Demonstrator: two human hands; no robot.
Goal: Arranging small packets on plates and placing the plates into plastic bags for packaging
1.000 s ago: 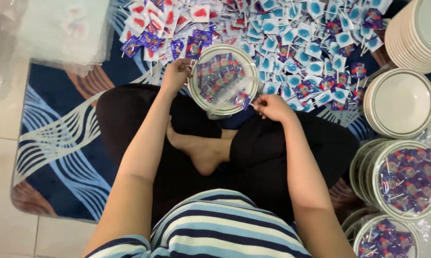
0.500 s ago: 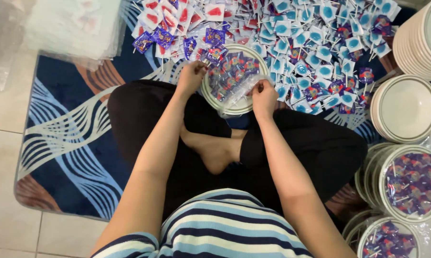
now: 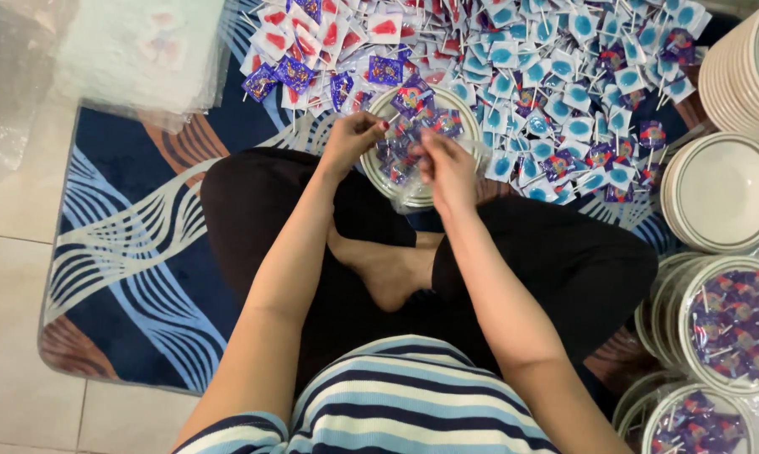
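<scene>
I sit cross-legged on a blue patterned rug [image 3: 136,277]. A white bowl [image 3: 378,181] filled with wrapped lollipops rests on my lap, inside a clear plastic bag [image 3: 413,200]. My left hand [image 3: 354,136] pinches the bag's edge at the bowl's left rim. My right hand [image 3: 448,168] grips the plastic over the bowl's near right side. Both hands are closed on the bag.
A big heap of wrapped lollipops [image 3: 556,76] in red, purple and blue covers the rug ahead. Stacks of empty white bowls [image 3: 720,193] stand at right, with bagged filled bowls [image 3: 732,328] below them. Folded clear bags [image 3: 136,50] lie at upper left on the tile floor.
The view has shifted down and closer. Both hands moved from the bowl's outer rim toward its middle, gathering the plastic bag over the lollipops.
</scene>
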